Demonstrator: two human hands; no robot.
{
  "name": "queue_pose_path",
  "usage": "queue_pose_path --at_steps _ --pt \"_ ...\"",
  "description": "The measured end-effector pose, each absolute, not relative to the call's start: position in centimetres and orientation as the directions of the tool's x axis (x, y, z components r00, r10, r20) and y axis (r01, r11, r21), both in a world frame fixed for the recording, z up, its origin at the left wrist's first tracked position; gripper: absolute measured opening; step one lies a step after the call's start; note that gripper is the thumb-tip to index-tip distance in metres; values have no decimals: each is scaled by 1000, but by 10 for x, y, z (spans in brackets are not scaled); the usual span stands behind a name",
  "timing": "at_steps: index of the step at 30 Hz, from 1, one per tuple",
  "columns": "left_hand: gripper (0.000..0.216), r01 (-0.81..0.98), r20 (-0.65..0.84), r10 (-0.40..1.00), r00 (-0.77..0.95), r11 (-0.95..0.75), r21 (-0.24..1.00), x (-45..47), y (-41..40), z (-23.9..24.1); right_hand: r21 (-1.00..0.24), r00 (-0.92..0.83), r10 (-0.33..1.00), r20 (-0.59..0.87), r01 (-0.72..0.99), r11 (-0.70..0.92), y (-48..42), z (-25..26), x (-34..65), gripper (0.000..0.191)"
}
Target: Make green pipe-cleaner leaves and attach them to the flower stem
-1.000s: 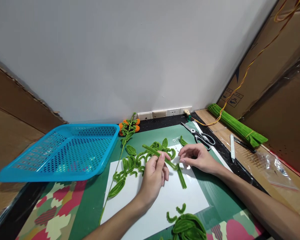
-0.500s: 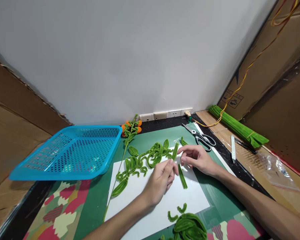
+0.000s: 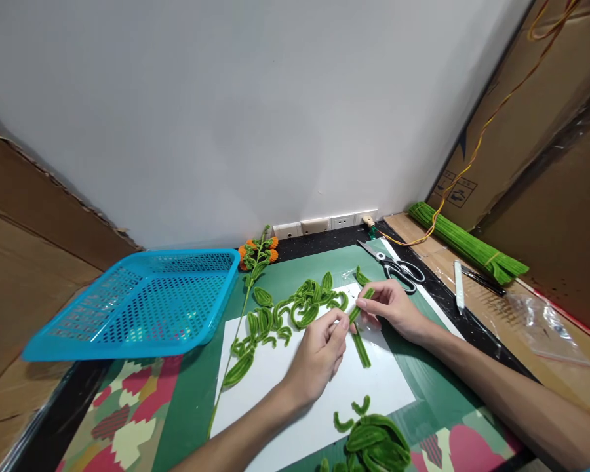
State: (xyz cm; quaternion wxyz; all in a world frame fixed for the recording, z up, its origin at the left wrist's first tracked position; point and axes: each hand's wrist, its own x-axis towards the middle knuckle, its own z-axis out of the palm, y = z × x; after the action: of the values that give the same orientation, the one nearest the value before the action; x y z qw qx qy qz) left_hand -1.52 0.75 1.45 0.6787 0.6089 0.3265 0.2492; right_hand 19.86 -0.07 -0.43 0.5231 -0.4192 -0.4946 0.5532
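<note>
Between my two hands is a short green pipe cleaner piece point(image 3: 356, 311), tilted up to the right. My left hand point(image 3: 323, 346) pinches its lower end. My right hand point(image 3: 392, 308) has thumb and fingers closed on its upper end. More cut green pipe cleaner strips point(image 3: 362, 349) lie just below on the white paper point(image 3: 295, 419). Left of the hands, bent green pipe cleaner leaves and curls point(image 3: 305, 314) are spread over the paper's upper part. A pile of green leaves point(image 3: 377, 443) sits at the near edge, with two small curls beside it.
A blue basket point(image 3: 128, 351) stands at left. A stem with orange flowers point(image 3: 248, 288) lies beside it. Scissors point(image 3: 398, 270) rest behind my right hand. Farther right are a pipe cleaner bundle point(image 3: 467, 242), a white cutter-like tool point(image 3: 459, 287) and a plastic bag point(image 3: 545, 328). A cable point(image 3: 482, 137) hangs at right.
My right hand has closed on the upper end of the green piece, which now leans further right. Before, its fingers were apart beside the piece. The view has shifted slightly.
</note>
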Motion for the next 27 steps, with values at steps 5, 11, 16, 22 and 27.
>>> queue_pose_path --at_steps 5,11,16,22,27 --pt "41 53 -124 756 642 117 992 -15 9 11 -952 -16 1000 19 -307 13 3 -7 200 38" --pt "41 4 -133 806 576 161 987 -17 13 9 -914 51 999 -10 -405 12 7 -6 200 44" --pt "42 -47 -131 838 529 183 982 -16 17 8 -949 17 999 27 -314 31 9 -12 198 40" --pt "42 -54 -120 844 523 173 983 -16 17 9 -984 -74 993 87 -165 74 7 -6 196 38" --pt "42 -65 -111 860 498 165 984 -16 18 6 -983 -55 995 86 -164 76 7 -5 197 39"
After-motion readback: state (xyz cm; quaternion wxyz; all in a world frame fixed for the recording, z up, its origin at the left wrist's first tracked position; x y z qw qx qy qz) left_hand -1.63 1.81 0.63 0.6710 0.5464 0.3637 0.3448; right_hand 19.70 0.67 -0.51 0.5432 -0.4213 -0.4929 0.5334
